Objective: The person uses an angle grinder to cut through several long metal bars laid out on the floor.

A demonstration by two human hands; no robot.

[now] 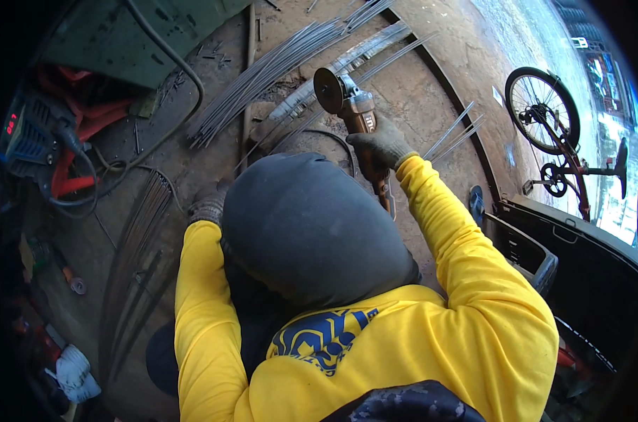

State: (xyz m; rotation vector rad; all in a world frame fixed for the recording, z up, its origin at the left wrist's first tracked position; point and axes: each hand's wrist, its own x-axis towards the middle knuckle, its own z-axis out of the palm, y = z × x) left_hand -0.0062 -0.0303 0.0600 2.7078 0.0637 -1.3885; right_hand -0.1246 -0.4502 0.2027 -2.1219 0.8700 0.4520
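Grasping angle grinder (362, 121) around its body with right hand (385, 143), presumably for control, but unable to tell grip of left hand (208, 205).

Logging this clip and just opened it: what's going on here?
A person in a yellow top grips an angle grinder in the gloved right hand; no sparks show at its disc. The gloved left hand is partly hidden behind dark cloth, so its grip cannot be told. Thin metal rods lie bundled ahead, and a bicycle is off to the right.
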